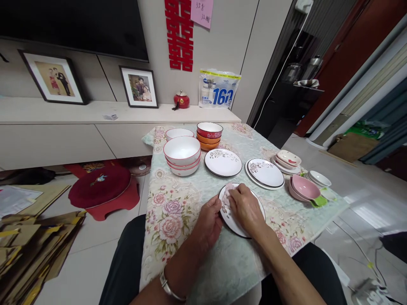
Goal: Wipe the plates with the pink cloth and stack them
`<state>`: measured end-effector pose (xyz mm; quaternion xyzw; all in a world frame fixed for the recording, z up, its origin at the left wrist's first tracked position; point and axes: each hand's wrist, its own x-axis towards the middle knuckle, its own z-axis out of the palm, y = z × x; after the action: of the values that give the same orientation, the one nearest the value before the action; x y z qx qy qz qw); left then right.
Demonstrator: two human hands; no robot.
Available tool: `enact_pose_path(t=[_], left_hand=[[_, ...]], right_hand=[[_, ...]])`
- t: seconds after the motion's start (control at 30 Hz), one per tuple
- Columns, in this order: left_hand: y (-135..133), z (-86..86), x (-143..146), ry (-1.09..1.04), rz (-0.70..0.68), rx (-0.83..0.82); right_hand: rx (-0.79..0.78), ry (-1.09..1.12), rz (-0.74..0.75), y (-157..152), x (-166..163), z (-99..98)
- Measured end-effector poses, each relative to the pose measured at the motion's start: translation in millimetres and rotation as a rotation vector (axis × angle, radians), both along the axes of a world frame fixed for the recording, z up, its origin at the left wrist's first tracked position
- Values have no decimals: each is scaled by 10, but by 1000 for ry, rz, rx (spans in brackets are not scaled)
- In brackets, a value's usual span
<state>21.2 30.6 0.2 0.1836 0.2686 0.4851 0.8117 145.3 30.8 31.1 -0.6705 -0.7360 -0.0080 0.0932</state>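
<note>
From the left, we see two framed photos point(140, 88) on the ledge, then white bowls point(182, 152) with red rims in two stacks on the desk point(171, 195), the front stack nested, its white inside facing up. Above hang red cut-out characters point(179, 36), the double-happiness sign repeated, and behind stands a lidded red jar point(181, 101). On the pink note point(202, 12) we can read a handwritten "35"; the other strokes are unclear to us. Our left hand point(209, 221) pinches the near plate point(231, 220) by its left rim, thumb above. One red bowl point(210, 129) sits in orange bowls point(208, 143). A clear bag point(219, 90) reads "160" in large blue figures, with smaller print we cannot make out. The near plate lies before us, over the desk's near part, its outline longest from upper left to lower right, its printed sprig along the left side. Our right hand point(245, 207) has its fingers bunched on a pale cloth point(227, 194), pressed to that plate. Farther right are stacked patterned plates point(266, 172), a dish with a red mark point(288, 157), nested pink bowls point(305, 186) and small white bowls point(319, 178).
</note>
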Motion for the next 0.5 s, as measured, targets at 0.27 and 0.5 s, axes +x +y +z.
enact_pose_path(t=[0.27, 0.5], left_hand=[[-34, 17, 3, 5, -7, 30], [3, -38, 1, 13, -25, 53]], right_hand=[[-102, 277, 319, -520, 136, 58], [42, 215, 221, -81, 76, -26]])
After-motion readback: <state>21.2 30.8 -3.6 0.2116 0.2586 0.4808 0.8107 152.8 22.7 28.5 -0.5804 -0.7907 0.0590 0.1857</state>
